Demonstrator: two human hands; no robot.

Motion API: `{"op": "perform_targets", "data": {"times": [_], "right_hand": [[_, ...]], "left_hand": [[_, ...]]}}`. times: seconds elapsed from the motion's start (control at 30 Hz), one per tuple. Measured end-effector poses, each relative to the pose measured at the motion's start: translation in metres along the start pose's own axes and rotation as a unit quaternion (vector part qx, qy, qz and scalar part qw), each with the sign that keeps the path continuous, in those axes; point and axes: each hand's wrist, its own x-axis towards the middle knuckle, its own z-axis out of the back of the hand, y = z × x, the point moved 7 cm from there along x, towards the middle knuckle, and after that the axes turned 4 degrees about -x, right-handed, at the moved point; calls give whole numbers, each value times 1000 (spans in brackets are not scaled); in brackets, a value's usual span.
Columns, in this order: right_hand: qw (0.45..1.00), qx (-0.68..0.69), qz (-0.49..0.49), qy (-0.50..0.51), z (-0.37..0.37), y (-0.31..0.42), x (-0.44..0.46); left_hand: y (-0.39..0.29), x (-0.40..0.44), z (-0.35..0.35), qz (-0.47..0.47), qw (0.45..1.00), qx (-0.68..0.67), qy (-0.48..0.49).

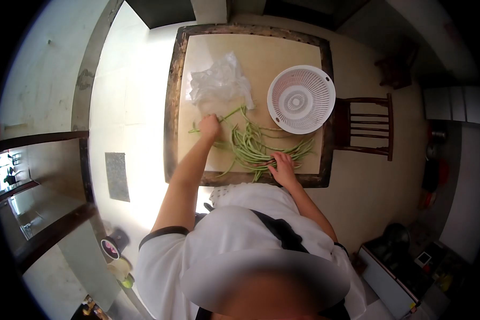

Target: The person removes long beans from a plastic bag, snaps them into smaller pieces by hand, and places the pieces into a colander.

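A tangled pile of long green beans (245, 145) lies on the near half of the table. My left hand (210, 126) is closed at the pile's left side, with bean ends sticking out on both sides of it. On the right part of the pile rests my right hand (284, 166), its thumb and fingers apart over the beans. A crumpled clear plastic bag (221, 82) sits beyond my left hand. To the right stands a white slotted plastic basket (302, 99) with no beans visible inside.
The square table (250, 30) has a dark, worn wooden rim. A wooden chair (369, 128) is at its right side. On the floor at the lower left stands a bin (113, 245). A dark mat (117, 176) lies left of the table.
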Motion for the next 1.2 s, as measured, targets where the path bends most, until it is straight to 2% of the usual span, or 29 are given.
{"op": "perform_targets", "data": {"times": [0.1,0.2,0.27,0.3,0.37,0.4,0.5,0.57,0.6,0.63,0.67,0.7,0.73,0.8,0.83,0.87,0.9,0.97,1.0,1.07,1.1,1.13,1.17,1.2], "right_hand": [[998,61,16,-25,4,-2,6],[992,121,46,-1,4,-3,10],[966,248,21,66,-3,-5,10],[965,252,23,67,1,0,9],[939,331,-2,94,15,10,12],[938,333,5,95,19,12,15],[935,350,51,45,42,24,25],[917,370,-1,-149,84,18,25],[917,370,2,-147,97,24,24],[908,333,23,-253,124,28,16],[886,292,43,-357,144,30,4],[887,293,44,-355,146,26,1],[923,213,114,-300,146,35,1],[945,129,181,-239,147,48,-6],[903,420,80,-30,132,48,-4],[734,653,-34,181,106,58,-15],[733,654,-38,183,100,52,-17],[578,762,19,293,85,56,-20],[577,763,15,292,82,53,-18],[331,886,36,323,89,63,-15],[331,886,33,321,92,65,-14],[336,892,26,303,99,66,-13],[339,896,19,286,105,67,-13],[340,896,19,285,111,71,-15]], "left_hand": [[1,1,5,-13,1000,1,5],[-23,-26,62,-12,999,-30,20],[-49,-53,108,-114,973,-201,11],[-52,-63,119,-113,974,-197,10],[-60,-82,142,-124,925,-360,-5],[-67,-92,151,-116,909,-399,-5],[-92,-120,174,-165,893,-415,-48],[-106,-136,181,-177,893,-408,-67],[-117,-146,188,-207,897,-379,-91],[-127,-156,197,-235,900,-350,-113],[-134,-162,198,-221,917,-321,-81],[-138,-166,201,-220,918,-321,-82],[-144,-170,201,-226,922,-307,-72],[-149,-170,197,-232,926,-292,-62],[-150,-167,200,-245,920,-291,-90],[-152,-164,204,-259,914,-290,-117],[-155,-159,202,-257,915,-291,-113],[-161,-153,210,-263,889,-322,-190],[-165,-149,210,-261,890,-323,-187],[-172,-156,220,-272,880,-235,-310],[-171,-157,214,-272,881,-236,-307],[-158,-144,193,-200,887,-364,-202],[-149,-136,167,-121,865,-479,-90],[-152,-138,148,-95,833,-545,4]]}}
